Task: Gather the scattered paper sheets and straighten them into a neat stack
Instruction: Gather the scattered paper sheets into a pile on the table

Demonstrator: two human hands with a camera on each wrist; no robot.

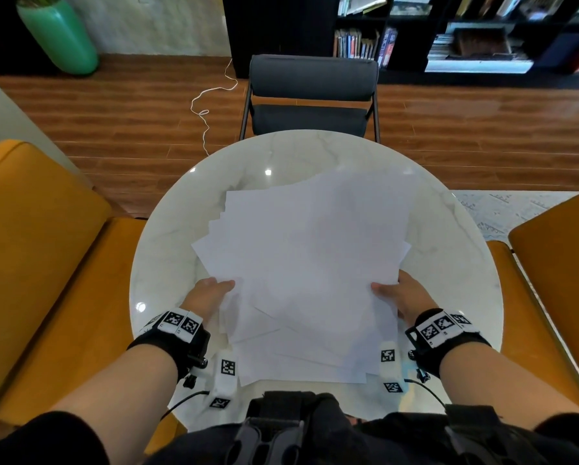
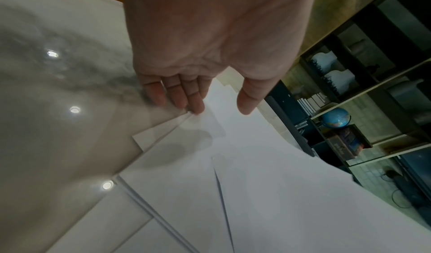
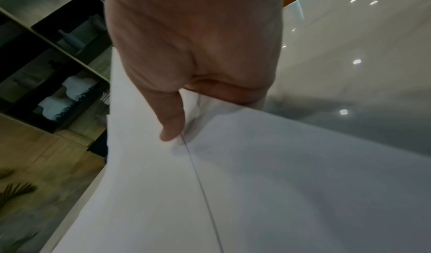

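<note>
Several white paper sheets (image 1: 308,263) lie in a loose, fanned pile on the round marble table (image 1: 281,152), their corners sticking out at different angles. My left hand (image 1: 221,286) is at the pile's left edge. In the left wrist view this left hand (image 2: 219,107) has straight fingers (image 2: 191,105) touching a sheet's corner, with the thumb apart above the paper sheets (image 2: 256,192). My right hand (image 1: 385,290) is at the right edge. In the right wrist view the right hand (image 3: 193,116) pinches the paper sheets (image 3: 256,183), thumb on top and fingers curled beneath, lifting that edge.
A dark padded chair (image 1: 311,95) stands at the table's far side. Orange seats flank the table on the left (image 1: 30,246) and the right (image 1: 556,263). On the wooden floor behind are a green vase (image 1: 56,35), a white cable (image 1: 207,105) and a black bookshelf (image 1: 449,28).
</note>
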